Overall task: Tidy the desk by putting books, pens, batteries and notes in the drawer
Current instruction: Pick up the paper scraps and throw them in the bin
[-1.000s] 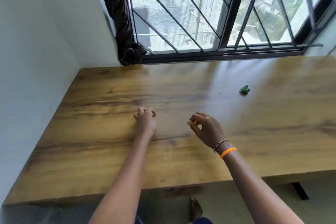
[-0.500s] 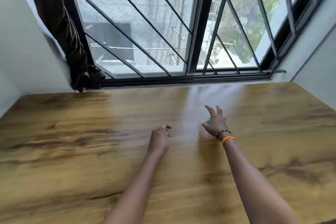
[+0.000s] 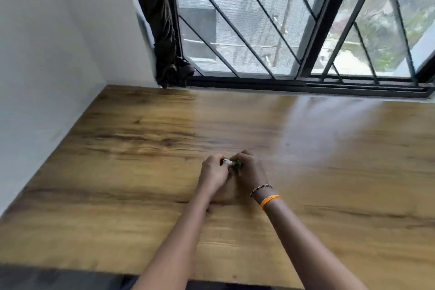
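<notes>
Pinching together over the middle of the desk [image 3: 141, 195], the fingertips of both hands meet around a few small items. The left hand [image 3: 213, 175] curls closed on a small pale cylinder [image 3: 227, 161], probably a battery, whose end pokes out past its fingers. The right hand [image 3: 250, 170] closes on a small green thing [image 3: 237, 164] that touches the cylinder; it is too blurred to say what it is or whether one hand is passing it to the other. A beaded bracelet and an orange band [image 3: 269, 200] circle the right wrist.

Outward from the hands, the wooden top shows no books, pens or notes anywhere in view, right up to the wall on the left and the barred window [image 3: 282, 30] at the back, where a dark curtain [image 3: 162, 30] hangs in the corner.

By that look, the clearing seems almost finished: these last small pieces are gathered in the hands but not yet stowed. The drawer itself is out of view, so what it already holds cannot be told. What appears left is carrying this handful to the drawer and dropping it in.
</notes>
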